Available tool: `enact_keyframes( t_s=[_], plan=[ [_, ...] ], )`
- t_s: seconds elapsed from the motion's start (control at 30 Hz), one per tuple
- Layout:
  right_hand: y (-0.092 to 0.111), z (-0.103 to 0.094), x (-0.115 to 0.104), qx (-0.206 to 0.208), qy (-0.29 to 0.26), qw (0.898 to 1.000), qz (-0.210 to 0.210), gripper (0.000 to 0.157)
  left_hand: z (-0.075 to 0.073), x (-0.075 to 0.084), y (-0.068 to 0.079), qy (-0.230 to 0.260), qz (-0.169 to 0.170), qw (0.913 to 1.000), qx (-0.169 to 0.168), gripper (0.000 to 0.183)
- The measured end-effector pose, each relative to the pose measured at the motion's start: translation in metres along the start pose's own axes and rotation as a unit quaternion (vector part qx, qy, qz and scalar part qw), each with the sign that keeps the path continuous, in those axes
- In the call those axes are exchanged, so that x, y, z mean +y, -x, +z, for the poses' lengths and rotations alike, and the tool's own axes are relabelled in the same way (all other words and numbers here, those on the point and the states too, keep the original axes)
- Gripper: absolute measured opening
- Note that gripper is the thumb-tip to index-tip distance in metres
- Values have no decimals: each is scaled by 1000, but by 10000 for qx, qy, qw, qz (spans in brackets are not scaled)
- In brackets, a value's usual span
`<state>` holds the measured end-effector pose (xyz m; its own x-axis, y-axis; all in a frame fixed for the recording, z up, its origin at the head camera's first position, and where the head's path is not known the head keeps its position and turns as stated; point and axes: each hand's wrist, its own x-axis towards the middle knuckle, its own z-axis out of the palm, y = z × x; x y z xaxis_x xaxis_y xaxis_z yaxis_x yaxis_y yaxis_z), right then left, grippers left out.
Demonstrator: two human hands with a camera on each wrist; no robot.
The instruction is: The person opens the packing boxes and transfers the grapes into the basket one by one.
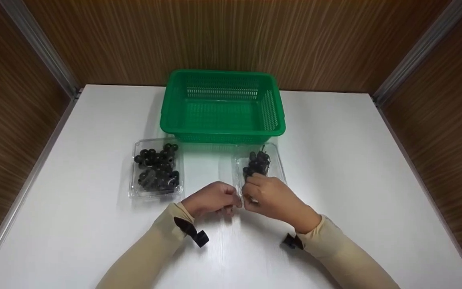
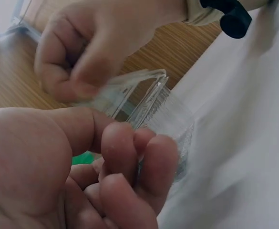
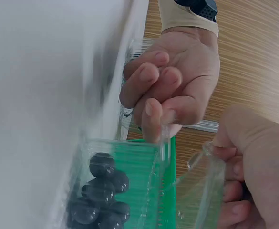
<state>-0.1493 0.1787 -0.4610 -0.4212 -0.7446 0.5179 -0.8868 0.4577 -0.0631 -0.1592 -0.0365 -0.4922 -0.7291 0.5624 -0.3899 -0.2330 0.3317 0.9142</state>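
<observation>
On the right, a clear plastic clamshell box (image 1: 281, 166) holds a bunch of dark grapes (image 1: 258, 162) with a stem sticking up. At its near left corner, my left hand (image 1: 215, 197) pinches the rim between thumb and finger. My right hand (image 1: 273, 197) holds the edge of the raised clear lid (image 3: 200, 195), its fingers curled over it. In the right wrist view the grapes (image 3: 101, 191) show through the clear wall, and a gap separates lid and box at the corner. My right hand partly covers the box in the head view.
Behind the boxes stands a green plastic basket (image 1: 223, 133) with slotted sides. To the left sits a second clear box (image 1: 132, 193) with dark grapes (image 1: 157, 160) in it. The white table (image 1: 355, 180) is bounded by wood-grain panels (image 1: 315, 44) at the back and sides.
</observation>
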Motion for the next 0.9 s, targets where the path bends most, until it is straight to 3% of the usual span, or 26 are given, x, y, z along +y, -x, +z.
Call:
enact_keyframes(
  t_s=[0.1,0.17,0.27,0.37,0.5,0.63,0.9],
  plan=[
    [1,0,0,-332,109,9993,-111,16,-4,3,2,-270,-31,9996,-73,21],
    [1,0,0,-429,172,9988,-155,15,-7,5,4,-497,-16,9987,66,24],
    [0,0,-1,-551,316,9978,-194,16,-12,8,6,-951,139,9937,580,26],
    [0,0,-2,-616,397,9970,-250,15,-14,10,6,-1346,363,9833,1171,22],
    [-1,-1,-4,-574,390,9971,-318,13,-16,9,5,-1614,514,9723,1608,14],
    [-1,-2,-5,-493,340,9978,-282,12,-16,8,5,-1579,568,9716,1670,14],
    [0,-1,-6,-403,315,9985,-219,12,-15,4,2,-856,529,9853,1382,27]
  ],
)
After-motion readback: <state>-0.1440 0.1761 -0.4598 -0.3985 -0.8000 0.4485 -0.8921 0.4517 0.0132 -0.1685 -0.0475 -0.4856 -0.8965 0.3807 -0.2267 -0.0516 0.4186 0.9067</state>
